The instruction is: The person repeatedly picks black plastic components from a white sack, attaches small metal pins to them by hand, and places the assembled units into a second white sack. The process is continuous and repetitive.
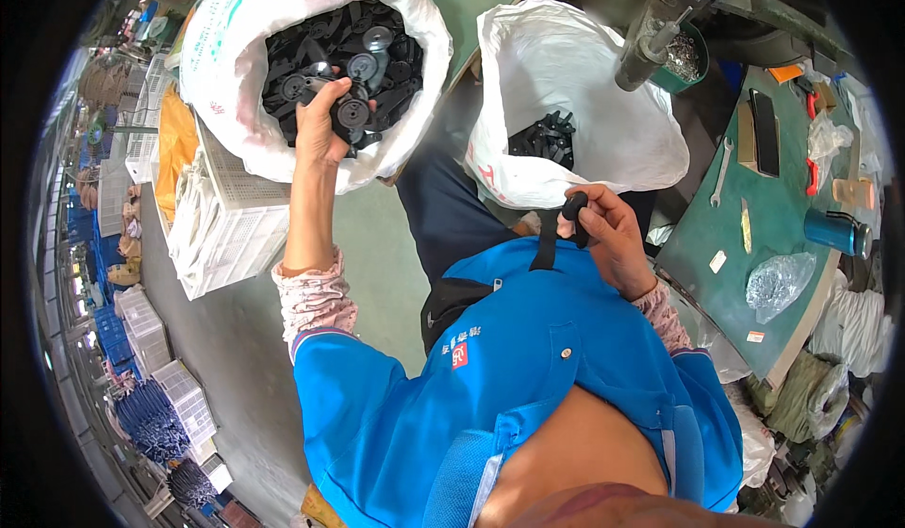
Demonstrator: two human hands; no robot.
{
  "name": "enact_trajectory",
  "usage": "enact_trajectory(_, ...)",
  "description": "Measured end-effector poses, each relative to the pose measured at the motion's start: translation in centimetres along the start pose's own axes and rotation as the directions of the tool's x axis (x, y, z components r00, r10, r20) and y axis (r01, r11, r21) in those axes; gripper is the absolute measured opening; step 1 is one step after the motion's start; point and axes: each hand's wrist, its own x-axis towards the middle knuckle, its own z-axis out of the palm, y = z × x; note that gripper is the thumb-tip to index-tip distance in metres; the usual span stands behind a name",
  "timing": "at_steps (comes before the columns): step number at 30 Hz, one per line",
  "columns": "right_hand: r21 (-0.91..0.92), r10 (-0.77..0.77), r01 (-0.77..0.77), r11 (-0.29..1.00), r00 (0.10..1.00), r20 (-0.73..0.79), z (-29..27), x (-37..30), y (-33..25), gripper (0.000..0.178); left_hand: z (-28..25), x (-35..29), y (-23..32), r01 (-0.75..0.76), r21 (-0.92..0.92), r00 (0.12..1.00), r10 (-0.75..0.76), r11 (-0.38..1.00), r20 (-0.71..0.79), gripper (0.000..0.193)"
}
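Our left hand reaches up into the open mouth of a big white sack and is closed around a few black plastic parts, round disc-like pieces with strap-like arms, lifted just above the heap of the same parts that fills the sack. Our right hand is closed too, fingers pinching one black part by its rounded end, while the long flat strap of it hangs down against our blue shirt. That hand sits just below a second white sack, which holds a smaller pile of black parts at its bottom; we think they are the same kind, though the pile is too dark to be sure.

The first sack rests on a white slotted crate at our left. To our right stands a green table carrying a wrench, a blue cylindrical can, a crumpled clear plastic bag and a dark flat bar. A grey metal press post rises behind the second sack, beside a green bowl of small metal pieces.
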Motion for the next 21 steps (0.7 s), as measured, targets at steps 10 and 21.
enact_trajectory(10, -0.394, -0.325, 0.393, 0.831, 0.918, 0.229, -1.8, 6.1, -9.1, 0.033, 9.6, -3.8, -5.6, 0.582, -0.250, 0.726, -0.356, 0.774, 0.588, 0.032)
enact_trajectory(21, -0.528, -0.387, 0.426, 0.734, 0.902, 0.189, -3.7, 6.0, -12.4, 0.034, 15.7, -5.7, -8.0, 0.599, -0.078, 0.619, -0.400, 0.797, 0.676, 0.042)
